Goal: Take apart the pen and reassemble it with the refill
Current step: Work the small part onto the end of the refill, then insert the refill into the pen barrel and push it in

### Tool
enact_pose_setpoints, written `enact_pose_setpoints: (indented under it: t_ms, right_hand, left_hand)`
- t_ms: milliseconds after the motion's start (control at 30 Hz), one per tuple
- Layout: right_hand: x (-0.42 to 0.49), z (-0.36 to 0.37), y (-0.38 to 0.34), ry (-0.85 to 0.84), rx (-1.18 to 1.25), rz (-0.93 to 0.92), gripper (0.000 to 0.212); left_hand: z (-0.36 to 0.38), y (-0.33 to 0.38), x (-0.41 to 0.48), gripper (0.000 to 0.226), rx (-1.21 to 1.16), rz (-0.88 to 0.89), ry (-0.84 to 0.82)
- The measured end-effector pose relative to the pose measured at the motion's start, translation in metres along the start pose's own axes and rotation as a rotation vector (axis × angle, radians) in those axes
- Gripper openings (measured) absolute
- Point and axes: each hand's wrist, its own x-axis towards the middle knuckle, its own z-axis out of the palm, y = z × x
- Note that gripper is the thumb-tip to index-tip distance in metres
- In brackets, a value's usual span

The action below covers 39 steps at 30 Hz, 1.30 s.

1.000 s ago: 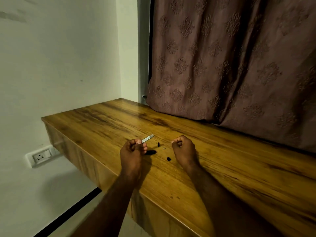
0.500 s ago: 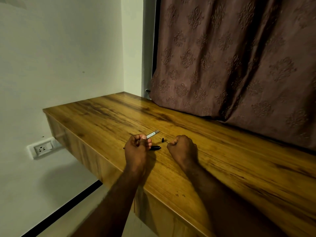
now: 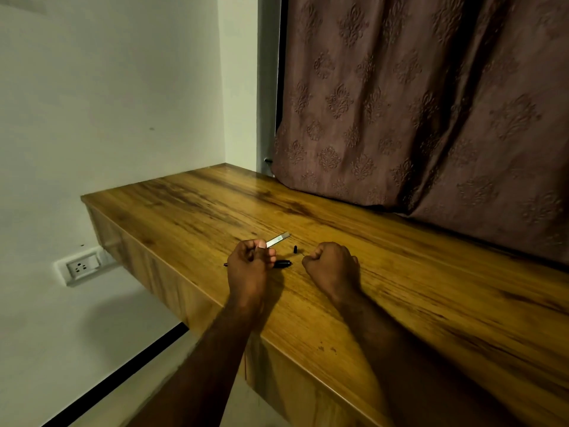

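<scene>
While the left hand [image 3: 251, 268] curls its fingers round one slim silver pen tube [image 3: 278, 239], whose flat end juts up and to the right past the thumb, the right hand [image 3: 331, 266] is balled just beside it, pinching one thin piece [image 3: 304, 256] too small to identify. One black pen section [image 3: 282, 264] lies on the wooden desk [image 3: 400, 272], partly hidden behind the left hand. One tiny black part [image 3: 295, 249] lies between the two hands.

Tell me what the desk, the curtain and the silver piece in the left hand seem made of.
Desk: wood or wood-look laminate, glossy; grain streaks and reflections show. Curtain: fabric, matte; folds and raised motifs. Silver piece: probably metal, perhaps plated plastic; bright sheen.
</scene>
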Motion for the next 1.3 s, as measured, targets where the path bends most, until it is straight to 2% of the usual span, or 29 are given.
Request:
enact_pose_setpoints:
  t_ms: [100, 200, 333, 400, 533, 667, 800, 900, 1100, 1300]
  right_hand:
    - [-0.001, -0.002, 0.003, 0.006, 0.076, 0.006, 0.023]
    - [-0.003, -0.006, 0.001, 0.065, 0.209, 0.010, 0.016]
    - [-0.006, -0.010, 0.001, 0.168, 0.360, -0.148, 0.007]
    - [-0.010, -0.009, -0.004, 0.091, 0.498, -0.171, 0.007]
    - [-0.020, -0.005, -0.018, -0.140, 0.735, -0.102, 0.006]
    - [-0.026, -0.007, -0.017, -0.199, 0.638, -0.183, 0.009]
    - [-0.023, -0.011, -0.009, -0.100, 0.478, -0.244, 0.010]
    - [-0.014, -0.018, 0.002, -0.041, 0.402, -0.182, 0.014]
    - [-0.004, -0.032, 0.012, -0.295, 0.230, -0.079, 0.017]
    - [-0.003, -0.044, 0.010, -0.483, 0.086, -0.149, 0.013]
  left_hand:
    - [-0.001, 0.002, -0.001, 0.008, 0.017, -0.007, 0.013]
    - [-0.002, 0.003, -0.002, 0.009, 0.056, 0.011, 0.021]
    - [-0.001, 0.004, -0.002, 0.012, 0.124, 0.026, 0.031]
    - [0.000, 0.005, -0.003, 0.013, 0.125, 0.022, 0.017]
    - [0.000, 0.008, -0.006, 0.012, 0.097, -0.009, -0.051]
    - [-0.001, 0.009, -0.007, 0.015, 0.118, 0.015, -0.076]
    - [0.000, 0.010, -0.006, 0.021, 0.142, 0.023, -0.029]
    - [0.001, 0.015, -0.008, 0.023, 0.095, -0.024, -0.008]
    - [0.002, 0.018, -0.010, 0.026, 0.072, -0.068, -0.022]
    - [0.007, 0.030, -0.023, 0.024, 0.016, -0.105, -0.122]
